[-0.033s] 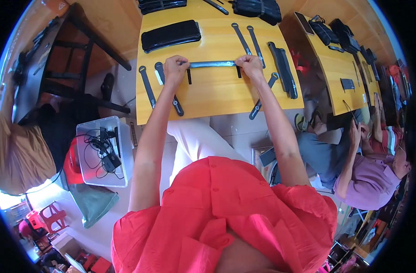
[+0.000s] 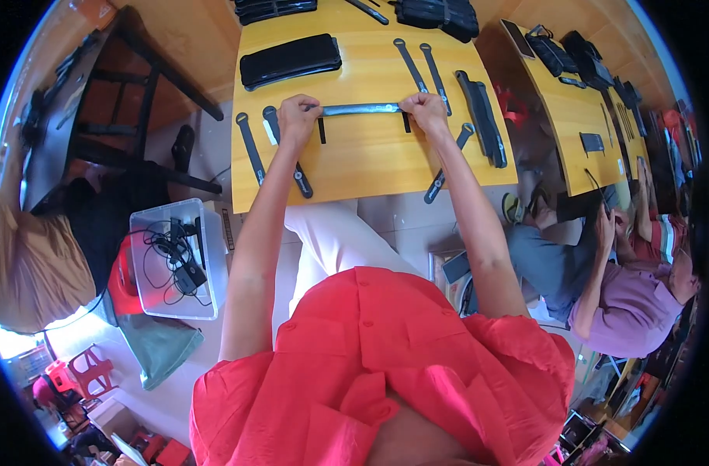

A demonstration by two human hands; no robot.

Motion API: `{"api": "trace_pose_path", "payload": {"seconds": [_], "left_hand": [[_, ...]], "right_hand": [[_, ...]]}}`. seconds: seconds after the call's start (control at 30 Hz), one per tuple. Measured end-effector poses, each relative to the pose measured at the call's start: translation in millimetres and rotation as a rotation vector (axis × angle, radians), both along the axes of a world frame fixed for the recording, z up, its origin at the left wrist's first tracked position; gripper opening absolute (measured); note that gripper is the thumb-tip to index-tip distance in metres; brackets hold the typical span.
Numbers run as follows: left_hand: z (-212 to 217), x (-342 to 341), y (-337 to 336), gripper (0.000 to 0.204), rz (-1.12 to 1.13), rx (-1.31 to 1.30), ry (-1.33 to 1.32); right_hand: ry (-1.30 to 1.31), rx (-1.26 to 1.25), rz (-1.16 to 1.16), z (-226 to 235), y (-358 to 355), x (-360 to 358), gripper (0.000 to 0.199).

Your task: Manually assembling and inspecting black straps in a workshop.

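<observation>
Over the middle of the yellow wooden table (image 2: 354, 159), a dark flat strap (image 2: 360, 109) with pale print is stretched level between my hands. My left hand (image 2: 298, 118) pinches its left end; my right hand (image 2: 424, 113) pinches the right end. A narrow black strip (image 2: 322, 130) hangs down beside the left fingers, and a second black strip (image 2: 406, 123) beside the right. Left of my wrist lies a strap with a looped end (image 2: 250, 147), and another looped strap (image 2: 302, 180) is partly hidden under my left forearm. Several similar straps (image 2: 410, 65) lie around my right hand.
A black pouch-like stack (image 2: 291, 62) and a long black folded piece (image 2: 482, 116) lie on the table. Dark bundles (image 2: 436, 15) sit at its far edge. A clear bin (image 2: 176, 256) of cables stands left on the floor. A co-worker in purple (image 2: 630, 314) sits right.
</observation>
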State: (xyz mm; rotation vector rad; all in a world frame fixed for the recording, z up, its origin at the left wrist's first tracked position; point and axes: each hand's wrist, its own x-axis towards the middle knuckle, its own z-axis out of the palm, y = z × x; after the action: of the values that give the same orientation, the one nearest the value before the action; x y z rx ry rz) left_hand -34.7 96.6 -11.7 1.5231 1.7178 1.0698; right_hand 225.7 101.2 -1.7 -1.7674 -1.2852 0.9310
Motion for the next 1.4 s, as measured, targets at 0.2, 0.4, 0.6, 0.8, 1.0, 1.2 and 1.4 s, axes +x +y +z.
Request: {"api": "trace_pose_path", "payload": {"seconds": [0.2,0.4,0.6,0.8,1.0,1.2,1.4], "left_hand": [[-5,-3,0,0.017,0.011,-0.092,-0.049],[-4,0,-1,0.016,0.039,-0.148,-0.07],[-7,-2,-4,0.015,0.037,-0.12,-0.047],[1,2,-7,0.015,0.031,-0.107,-0.002],[7,3,-10,0.014,0.021,-0.073,0.011],[9,4,-12,0.015,0.011,-0.045,0.047],[7,6,-13,0.014,0.02,-0.021,0.095]], "right_hand": [[0.089,-0.017,-0.032,-2,4,2,0.008],[0.092,0.026,-0.022,-2,-1,1,0.005],[0.117,-0.012,-0.027,5,-5,-3,0.004],[0.052,0.002,-0.045,-4,-4,-1,0.003],[0.017,0.046,-0.038,-12,0,0,0.002],[0.011,0.042,-0.038,-9,-3,-1,0.002],[0.028,0.063,-0.035,-10,-4,0,0.003]]}}
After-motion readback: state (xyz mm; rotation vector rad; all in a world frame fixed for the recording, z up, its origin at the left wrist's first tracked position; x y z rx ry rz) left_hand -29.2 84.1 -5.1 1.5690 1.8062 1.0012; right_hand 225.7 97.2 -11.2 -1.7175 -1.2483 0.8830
